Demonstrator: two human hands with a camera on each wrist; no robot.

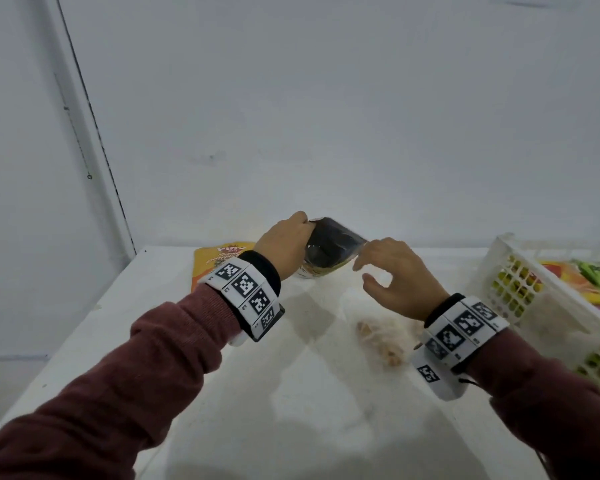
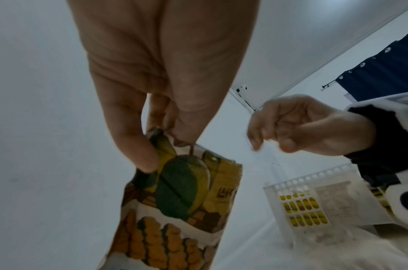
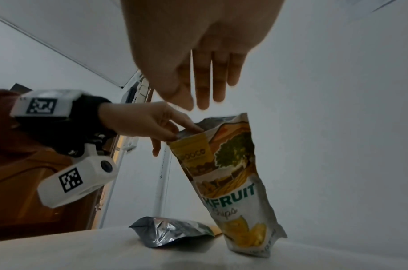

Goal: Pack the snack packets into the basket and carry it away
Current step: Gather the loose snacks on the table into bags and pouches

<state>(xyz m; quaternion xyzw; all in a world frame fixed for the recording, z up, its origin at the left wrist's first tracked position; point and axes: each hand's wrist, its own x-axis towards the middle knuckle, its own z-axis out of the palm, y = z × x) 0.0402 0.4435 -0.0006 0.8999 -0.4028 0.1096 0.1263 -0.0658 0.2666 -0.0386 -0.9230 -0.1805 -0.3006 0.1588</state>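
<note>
A jackfruit chips packet (image 1: pixel 329 249) (image 3: pixel 235 175) stands tilted on the white table (image 1: pixel 257 393), its bottom on the surface. My left hand (image 1: pixel 288 244) (image 2: pixel 156 135) pinches its top left corner between thumb and fingers. My right hand (image 1: pixel 371 268) (image 3: pixel 198 102) hovers just right of and above the packet's top, fingers relaxed, holding nothing. The white lattice basket (image 1: pixel 520 306) (image 2: pixel 313 197) sits at the table's right, with yellow, orange and green packets inside.
An orange packet (image 1: pixel 219 258), silver on the side seen in the right wrist view (image 3: pixel 172 232), lies flat at the table's back left, behind my left wrist. A clear bag of pale snacks (image 1: pixel 381 341) lies near my right wrist. A white wall stands close behind the table.
</note>
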